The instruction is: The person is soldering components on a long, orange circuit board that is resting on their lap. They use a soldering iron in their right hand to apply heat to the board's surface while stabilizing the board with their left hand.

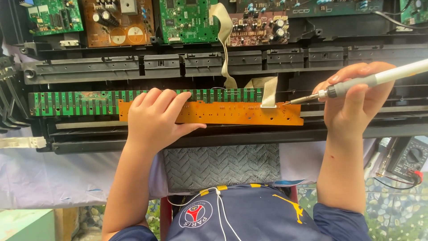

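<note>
Two hands work apart: the left hand [154,118] lies flat, fingers spread, on the orange circuit board [232,113], while the right hand [356,100] grips a soldering iron [356,82], tip touching the board's right end beside the ribbon cable [269,91].

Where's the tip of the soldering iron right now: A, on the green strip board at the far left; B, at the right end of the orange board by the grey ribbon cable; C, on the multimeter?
B: the soldering iron in the right hand has its tip at the orange board beside the ribbon cable.
</note>
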